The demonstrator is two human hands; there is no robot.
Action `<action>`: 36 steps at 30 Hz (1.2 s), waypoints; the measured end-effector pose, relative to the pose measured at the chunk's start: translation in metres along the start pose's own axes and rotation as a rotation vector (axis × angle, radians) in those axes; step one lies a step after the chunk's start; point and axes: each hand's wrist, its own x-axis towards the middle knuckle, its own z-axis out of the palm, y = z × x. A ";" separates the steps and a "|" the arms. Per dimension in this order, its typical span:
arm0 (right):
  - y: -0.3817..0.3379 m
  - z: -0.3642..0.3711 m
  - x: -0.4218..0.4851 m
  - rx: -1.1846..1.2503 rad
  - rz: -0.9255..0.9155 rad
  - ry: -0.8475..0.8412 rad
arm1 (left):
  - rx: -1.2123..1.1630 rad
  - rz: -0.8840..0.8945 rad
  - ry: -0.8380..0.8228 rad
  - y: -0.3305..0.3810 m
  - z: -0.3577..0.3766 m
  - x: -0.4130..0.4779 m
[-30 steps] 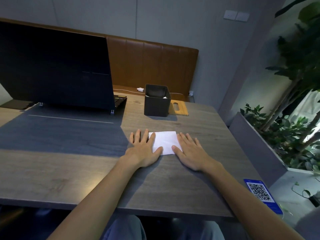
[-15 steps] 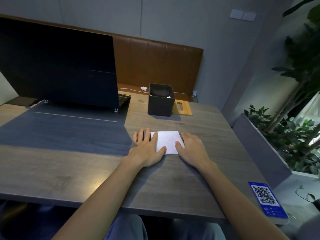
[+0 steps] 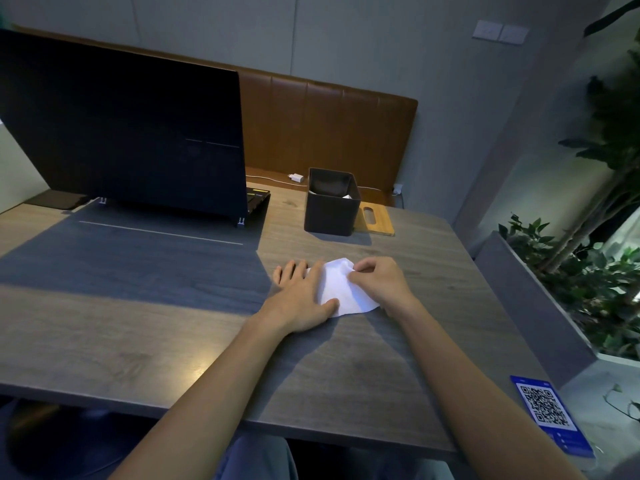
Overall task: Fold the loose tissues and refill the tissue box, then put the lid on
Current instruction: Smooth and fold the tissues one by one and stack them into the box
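A white tissue [image 3: 341,289] lies on the wooden table [image 3: 346,368] between my hands. My left hand [image 3: 301,296] rests flat on its left side, fingers spread, pinning it down. My right hand [image 3: 379,280] pinches the tissue's right edge between thumb and fingers and has it raised and curled off the table. Behind them stands the open black tissue box [image 3: 330,202], with a bit of white tissue showing inside. The wooden lid [image 3: 375,220] with an oval slot lies flat just right of the box.
A dark open laptop [image 3: 131,133] stands at the back left on a dark desk mat [image 3: 121,258]. A white charger and cable [image 3: 298,177] lie behind the box. A blue QR-code card [image 3: 550,414] sits at the table's near right corner. Potted plants [image 3: 588,271] fill the right.
My right hand went from lying flat beside the tissue to pinching its right edge and lifting it leftward. My left hand stayed pressed on the left side.
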 end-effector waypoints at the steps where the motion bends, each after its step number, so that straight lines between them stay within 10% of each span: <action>1: 0.001 0.000 0.001 0.021 -0.021 0.001 | -0.060 -0.002 0.013 0.000 -0.004 -0.002; 14: 0.001 -0.016 0.023 0.427 -0.186 -0.114 | -0.966 -0.183 0.111 -0.010 -0.027 0.032; 36: -0.004 -0.008 0.058 0.320 -0.140 0.057 | -1.231 -0.412 0.421 -0.006 -0.029 0.055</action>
